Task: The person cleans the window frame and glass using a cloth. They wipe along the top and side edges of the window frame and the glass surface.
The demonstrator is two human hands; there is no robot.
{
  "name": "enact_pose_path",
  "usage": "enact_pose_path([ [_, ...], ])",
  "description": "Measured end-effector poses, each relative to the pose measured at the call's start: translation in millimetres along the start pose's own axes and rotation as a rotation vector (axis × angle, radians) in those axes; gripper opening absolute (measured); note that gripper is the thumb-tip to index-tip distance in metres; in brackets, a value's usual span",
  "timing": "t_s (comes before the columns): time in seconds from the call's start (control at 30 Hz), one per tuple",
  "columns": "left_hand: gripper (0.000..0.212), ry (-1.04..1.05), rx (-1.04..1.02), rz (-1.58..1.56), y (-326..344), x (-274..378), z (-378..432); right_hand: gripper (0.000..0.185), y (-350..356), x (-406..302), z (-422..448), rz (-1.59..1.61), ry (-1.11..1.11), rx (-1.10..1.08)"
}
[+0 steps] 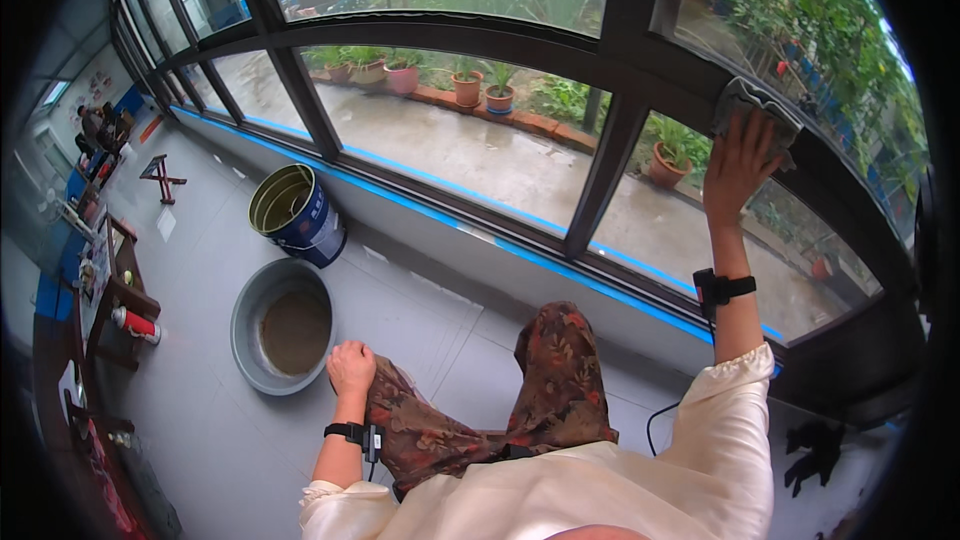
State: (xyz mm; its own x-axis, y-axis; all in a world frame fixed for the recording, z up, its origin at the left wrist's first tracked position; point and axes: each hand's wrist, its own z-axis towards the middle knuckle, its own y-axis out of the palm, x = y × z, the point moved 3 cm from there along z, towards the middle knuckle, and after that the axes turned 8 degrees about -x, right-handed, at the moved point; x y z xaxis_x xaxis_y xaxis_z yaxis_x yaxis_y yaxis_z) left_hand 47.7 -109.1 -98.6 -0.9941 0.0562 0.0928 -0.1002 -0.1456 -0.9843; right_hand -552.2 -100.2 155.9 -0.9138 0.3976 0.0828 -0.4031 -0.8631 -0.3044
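Observation:
My right hand [739,161] is stretched up and presses a folded grey cloth [756,100] flat against the dark crossbar [667,79] of the window frame. The fingers lie spread over the cloth, which covers part of the bar between an upper and a lower pane. My left hand [351,367] rests with curled fingers on the knee of my patterned trousers [427,427]; nothing shows in it. Just beyond that hand stands a grey plastic basin [244,330] with brownish, murky contents.
A blue metal bucket [319,229] stands between the basin and the low wall [405,199]. Blue tape [525,251] runs along the sill. A small folding stool [161,178], a wooden table [112,300] and a red flask [137,325] are at left. Farther back, a person [91,124] sits.

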Motion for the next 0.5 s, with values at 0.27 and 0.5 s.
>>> enact_pose_path([
  [0.27, 0.019, 0.026, 0.053, -0.059, -1.2, 8.4, 5.7, 0.052, 23.9, -108.3, 59.5, 0.135, -0.34, -0.128],
  [0.5, 0.017, -0.025, 0.05, -0.108, -2.1, -0.9, 1.6, 0.054, -11.0, -110.5, 199.0, 0.058, -0.447, 0.077],
])
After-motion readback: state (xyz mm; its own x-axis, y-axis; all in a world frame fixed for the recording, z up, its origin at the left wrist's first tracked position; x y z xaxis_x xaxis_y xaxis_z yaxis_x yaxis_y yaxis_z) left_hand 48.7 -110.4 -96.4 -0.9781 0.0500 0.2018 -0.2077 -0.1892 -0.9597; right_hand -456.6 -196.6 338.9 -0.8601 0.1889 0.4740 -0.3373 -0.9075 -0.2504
